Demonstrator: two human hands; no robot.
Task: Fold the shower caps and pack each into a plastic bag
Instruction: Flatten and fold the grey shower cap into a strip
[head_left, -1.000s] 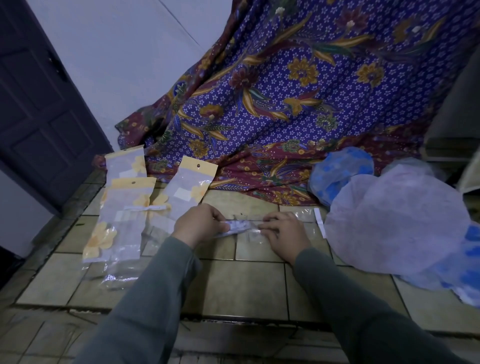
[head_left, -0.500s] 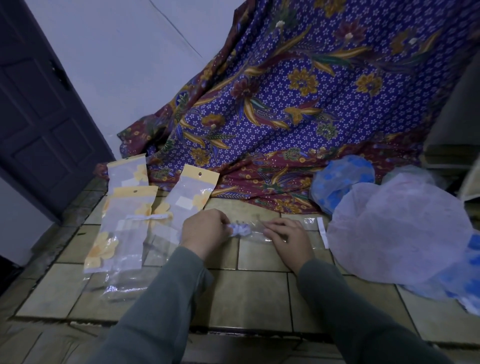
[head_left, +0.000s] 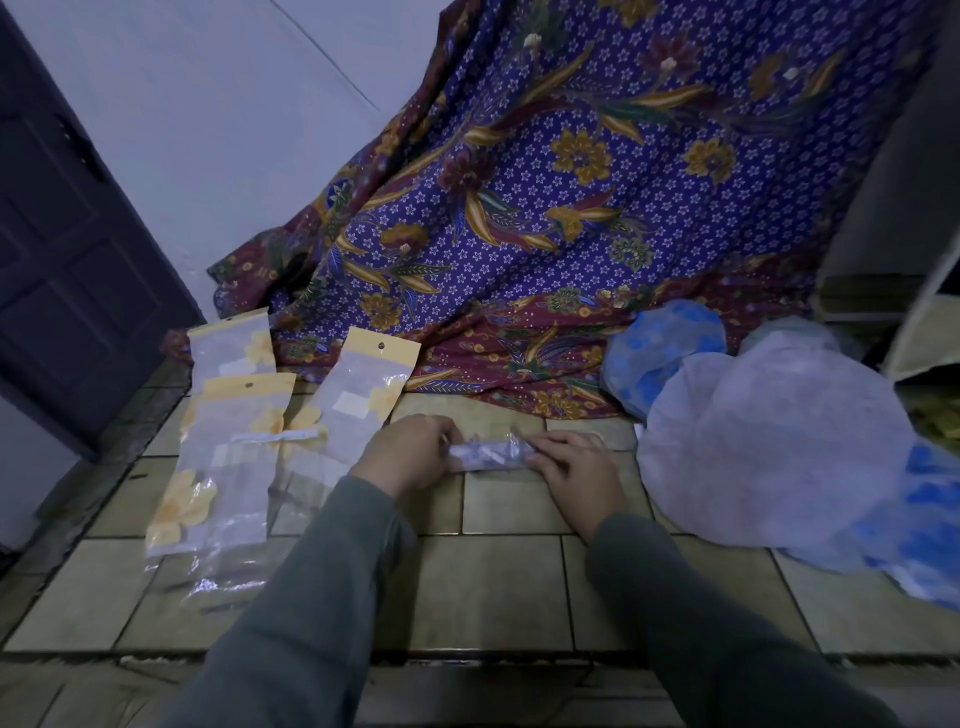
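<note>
No legible txt anywhere. Plastic bags (head_left: 234, 441) have yellow header cards + small white label patches, but too small/blurry to read. No brands, nos. or signs.

Tiled floor (head_left: 498, 587) glazed, slight sheen, rough grout lines. Plastic bags (head_left: 228, 467) clear, glossy, crinkled, yellow paper-like headers. Folded shower cap (head_left: 485, 454) thin shiny plastic film. Loose shower caps (head_left: 769, 441) matt, translucent. Batik cloth (head_left: 571, 208) matt, woven. Sleeves (head_left: 311, 597) soft matt fabric.

Dim bluish light, warped edges
</note>
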